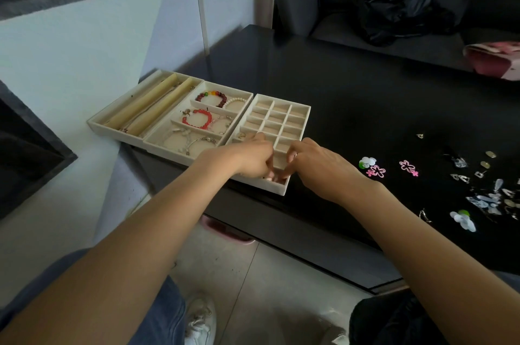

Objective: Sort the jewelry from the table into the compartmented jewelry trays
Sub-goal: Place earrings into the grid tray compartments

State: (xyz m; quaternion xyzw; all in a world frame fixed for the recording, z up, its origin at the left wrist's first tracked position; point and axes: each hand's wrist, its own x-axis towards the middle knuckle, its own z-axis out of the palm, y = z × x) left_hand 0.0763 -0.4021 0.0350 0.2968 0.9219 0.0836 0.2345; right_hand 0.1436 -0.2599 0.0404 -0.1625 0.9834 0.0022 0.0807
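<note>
Three cream trays stand side by side at the table's left edge. The right one, a small-grid tray (281,104), has many little compartments. My left hand (253,157) and my right hand (315,164) both reach into its near compartments, fingers curled down and fingertips meeting; what they hold is hidden. The middle tray (153,142) holds a red bead bracelet (197,119), a dark multicolour bead bracelet (211,97), a pearl one and silver chains. The left tray (98,123) has long roll bars. Loose earrings lie on the black table at right, among them pink flower ones (408,167) and white flower ones (367,161).
The black glossy table (337,97) runs back to a dark sofa with a black bag (399,9) and a pink-white item (492,59). A pile of small silver pieces (486,198) lies near the right edge. A pink bin sits under the table by my shoes.
</note>
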